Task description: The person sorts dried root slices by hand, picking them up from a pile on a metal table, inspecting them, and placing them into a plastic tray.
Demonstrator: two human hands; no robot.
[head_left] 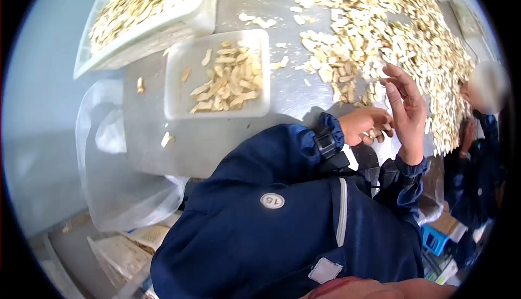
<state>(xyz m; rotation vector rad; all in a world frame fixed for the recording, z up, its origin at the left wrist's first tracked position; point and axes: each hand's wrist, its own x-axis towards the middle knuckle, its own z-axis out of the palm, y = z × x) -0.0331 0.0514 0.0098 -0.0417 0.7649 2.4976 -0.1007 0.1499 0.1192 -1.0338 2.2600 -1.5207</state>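
Noting grey metal tabletop [293, 98] bearing heap of pale slivers [418, 43] and small tray [179, 65]. Finding left hand [364, 124] at heap's near edge, fingers curling shut round held slivers [375, 134], long axes too small to tell. Recording right hand [408, 109] just beside, fingers spreading open, gripping nothing.

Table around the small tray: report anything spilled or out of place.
A few pale pieces lie loose on the metal table outside the small tray, beside and beyond it, apart from the big pile; they look spilled.
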